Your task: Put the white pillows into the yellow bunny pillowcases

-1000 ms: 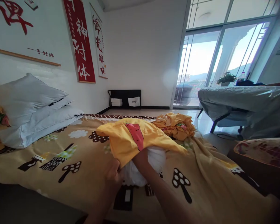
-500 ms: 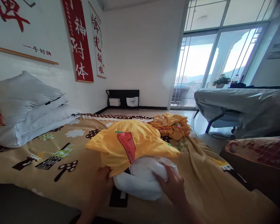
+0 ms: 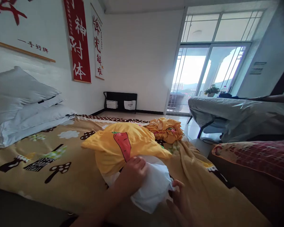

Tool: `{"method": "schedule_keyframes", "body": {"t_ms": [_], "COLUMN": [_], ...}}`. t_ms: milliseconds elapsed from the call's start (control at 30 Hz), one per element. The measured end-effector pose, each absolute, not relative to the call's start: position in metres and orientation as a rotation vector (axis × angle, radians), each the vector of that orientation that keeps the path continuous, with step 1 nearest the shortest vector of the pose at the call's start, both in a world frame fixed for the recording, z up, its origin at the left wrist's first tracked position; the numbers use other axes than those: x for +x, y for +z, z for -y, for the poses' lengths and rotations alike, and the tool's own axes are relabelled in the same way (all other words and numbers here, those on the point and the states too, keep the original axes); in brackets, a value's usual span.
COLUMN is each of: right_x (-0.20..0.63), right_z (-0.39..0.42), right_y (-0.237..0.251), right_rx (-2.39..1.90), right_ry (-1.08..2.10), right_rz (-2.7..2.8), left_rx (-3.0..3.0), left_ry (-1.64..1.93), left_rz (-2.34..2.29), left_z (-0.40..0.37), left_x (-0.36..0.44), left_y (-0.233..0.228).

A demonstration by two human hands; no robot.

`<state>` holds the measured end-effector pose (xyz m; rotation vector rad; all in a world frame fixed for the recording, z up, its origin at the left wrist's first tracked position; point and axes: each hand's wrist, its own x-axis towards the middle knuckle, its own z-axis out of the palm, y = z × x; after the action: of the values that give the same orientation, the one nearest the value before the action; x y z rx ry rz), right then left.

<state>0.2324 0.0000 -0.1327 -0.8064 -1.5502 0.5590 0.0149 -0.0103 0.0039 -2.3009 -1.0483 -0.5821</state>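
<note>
A white pillow (image 3: 153, 186) lies partly inside a yellow pillowcase (image 3: 142, 135) with a carrot print, its near end sticking out toward me. My left hand (image 3: 136, 168) is closed at the top of the exposed white part, beside the pillowcase's near edge. What exactly its fingertips pinch is partly hidden, but it appears to be the pillow. My right hand (image 3: 178, 192) pinches the pillow's right corner between thumb and fingers. The pillow's far part is covered by the yellow cloth.
A patterned brown bedspread (image 3: 80, 176) lies under everything. Crumpled yellow ruffled cloth (image 3: 167, 129) sits behind the pillowcase. White pillows (image 3: 26, 104) are stacked at left. On the right are a plastic-covered table (image 3: 210, 105) and a red checked cover (image 3: 257, 157). Someone's arm (image 3: 272, 98) rests at the table's far right.
My left hand has moved from the pillowcase's left edge onto the white pillow. My right hand has shifted from the pillow's top to its right corner. The view has turned slightly right.
</note>
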Motion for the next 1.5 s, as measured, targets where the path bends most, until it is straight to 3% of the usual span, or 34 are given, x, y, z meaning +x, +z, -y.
{"method": "schedule_keyframes", "body": {"t_ms": [133, 300, 600, 800, 1000, 1267, 1500], "right_x": [0.215, 0.186, 0.172, 0.158, 0.154, 0.139, 0.074], "right_z": [0.005, 0.008, 0.001, -0.001, 0.007, 0.008, -0.041], "right_y": [-0.158, -0.190, -0.173, -0.178, -0.167, -0.172, -0.087], "right_rx": [-0.755, -0.951, -0.866, -0.800, -0.777, -0.824, -0.952], "right_ry": [0.206, -0.096, -0.342, -0.308, -0.203, -0.414, -0.232], "right_rz": [1.678, 1.766, 1.944, 1.901, 1.936, 1.926, 1.868], "left_rx": [-2.276, -2.354, -1.785, -1.594, -2.189, -1.952, -2.123], "left_ry": [-0.353, -0.170, -0.798, -0.508, -0.291, -0.224, -0.490], "left_rz": [0.869, 1.187, 1.763, 1.859, 1.183, 1.380, 1.694], "left_z": [-0.044, -0.067, -0.062, -0.045, -0.028, -0.046, -0.026], "left_x": [0.027, 0.020, -0.037, -0.062, -0.013, -0.019, -0.019], "left_y": [0.018, 0.035, 0.073, 0.069, 0.055, 0.049, 0.083]}}
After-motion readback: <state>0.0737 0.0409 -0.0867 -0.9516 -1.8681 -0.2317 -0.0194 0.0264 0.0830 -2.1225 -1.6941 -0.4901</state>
